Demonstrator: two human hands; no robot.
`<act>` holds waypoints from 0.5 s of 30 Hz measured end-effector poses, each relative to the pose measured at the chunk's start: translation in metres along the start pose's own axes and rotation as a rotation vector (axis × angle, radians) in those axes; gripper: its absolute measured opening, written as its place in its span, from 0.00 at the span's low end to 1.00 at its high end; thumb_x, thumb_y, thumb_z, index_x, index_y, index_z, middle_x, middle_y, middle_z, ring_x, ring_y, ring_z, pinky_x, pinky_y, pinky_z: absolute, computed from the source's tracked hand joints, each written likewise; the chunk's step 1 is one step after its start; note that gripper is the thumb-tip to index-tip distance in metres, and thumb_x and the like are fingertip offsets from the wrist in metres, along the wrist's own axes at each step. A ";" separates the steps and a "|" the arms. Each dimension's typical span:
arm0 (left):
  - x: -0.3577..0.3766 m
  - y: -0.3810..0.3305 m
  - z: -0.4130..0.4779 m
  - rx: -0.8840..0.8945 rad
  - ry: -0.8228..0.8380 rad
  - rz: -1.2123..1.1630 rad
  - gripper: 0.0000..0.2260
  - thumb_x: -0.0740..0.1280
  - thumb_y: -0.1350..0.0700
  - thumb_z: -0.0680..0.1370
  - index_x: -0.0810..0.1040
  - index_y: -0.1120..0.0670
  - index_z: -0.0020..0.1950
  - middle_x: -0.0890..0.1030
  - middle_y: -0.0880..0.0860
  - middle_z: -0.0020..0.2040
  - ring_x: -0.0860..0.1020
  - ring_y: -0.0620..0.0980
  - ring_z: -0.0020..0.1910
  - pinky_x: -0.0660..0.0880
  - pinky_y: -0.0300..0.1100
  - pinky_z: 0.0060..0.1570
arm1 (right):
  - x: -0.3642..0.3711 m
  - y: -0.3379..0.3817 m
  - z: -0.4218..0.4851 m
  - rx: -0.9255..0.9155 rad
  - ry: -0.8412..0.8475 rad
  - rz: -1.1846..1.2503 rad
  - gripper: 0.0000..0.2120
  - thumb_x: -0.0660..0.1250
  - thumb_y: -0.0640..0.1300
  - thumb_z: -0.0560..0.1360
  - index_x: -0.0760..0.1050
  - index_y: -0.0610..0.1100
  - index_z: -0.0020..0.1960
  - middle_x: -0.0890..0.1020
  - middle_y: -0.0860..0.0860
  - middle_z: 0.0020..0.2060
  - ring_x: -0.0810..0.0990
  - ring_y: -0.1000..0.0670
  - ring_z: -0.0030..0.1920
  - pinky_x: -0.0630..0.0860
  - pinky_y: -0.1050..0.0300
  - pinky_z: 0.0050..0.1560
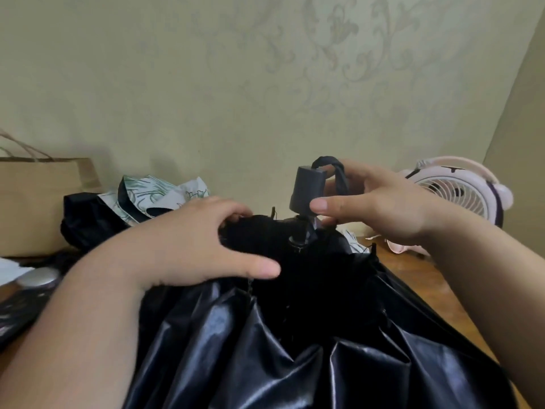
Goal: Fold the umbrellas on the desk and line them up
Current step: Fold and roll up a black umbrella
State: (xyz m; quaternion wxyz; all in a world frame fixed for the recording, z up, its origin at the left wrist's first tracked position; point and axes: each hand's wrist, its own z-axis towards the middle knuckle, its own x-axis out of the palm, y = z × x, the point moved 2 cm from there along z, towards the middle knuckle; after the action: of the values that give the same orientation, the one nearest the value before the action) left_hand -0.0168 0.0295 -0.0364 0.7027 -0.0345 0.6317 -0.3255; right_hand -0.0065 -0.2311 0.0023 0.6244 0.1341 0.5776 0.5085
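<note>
A black umbrella (pixel 295 343) with shiny fabric fills the lower middle of the view, its dark grey handle (pixel 306 188) pointing up and away from me. My left hand (pixel 188 246) grips the bunched canopy folds just left of the shaft. My right hand (pixel 380 202) curls around the handle from the right, thumb against its lower edge, fingers behind the black wrist strap (pixel 333 169). A second umbrella (pixel 159 193) with a white and green leaf print lies crumpled on the desk behind, next to more black fabric (pixel 88 219).
A brown paper bag (pixel 38 202) stands at the left against the wall. A pink and white desk fan (pixel 460 190) sits at the right. The wooden desk (pixel 418 278) shows at the right. A grey round object (pixel 38 277) and a dark keyboard-like item (pixel 20 308) lie at the left edge.
</note>
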 end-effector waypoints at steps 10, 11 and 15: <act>0.042 -0.016 0.027 0.208 -0.138 -0.869 0.64 0.84 0.39 0.55 0.50 0.44 0.83 0.66 0.47 0.79 0.67 0.38 0.75 0.68 0.35 0.71 | 0.018 -0.011 0.016 0.059 -0.027 0.355 0.24 0.71 0.41 0.73 0.73 0.38 0.67 0.80 0.34 0.62 0.80 0.36 0.64 0.74 0.40 0.70; 0.047 -0.019 0.029 0.197 -0.151 -0.861 0.64 0.83 0.42 0.56 0.48 0.45 0.83 0.68 0.46 0.78 0.68 0.37 0.74 0.69 0.35 0.71 | 0.018 -0.010 0.017 0.053 -0.034 0.360 0.23 0.71 0.41 0.73 0.73 0.38 0.67 0.80 0.35 0.61 0.81 0.38 0.63 0.74 0.41 0.70; 0.057 -0.023 0.036 0.180 -0.178 -0.774 0.62 0.83 0.46 0.61 0.46 0.44 0.83 0.80 0.37 0.66 0.76 0.34 0.66 0.69 0.41 0.71 | 0.022 -0.009 0.017 -0.015 0.004 0.338 0.23 0.72 0.41 0.74 0.73 0.39 0.67 0.82 0.35 0.60 0.82 0.36 0.61 0.73 0.35 0.69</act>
State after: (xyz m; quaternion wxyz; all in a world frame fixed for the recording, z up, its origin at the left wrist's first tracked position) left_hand 0.0062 -0.0301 -0.0679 0.5803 -0.2360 0.4778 -0.6159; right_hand 0.0085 -0.2103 -0.0124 0.5297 0.2239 0.5442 0.6109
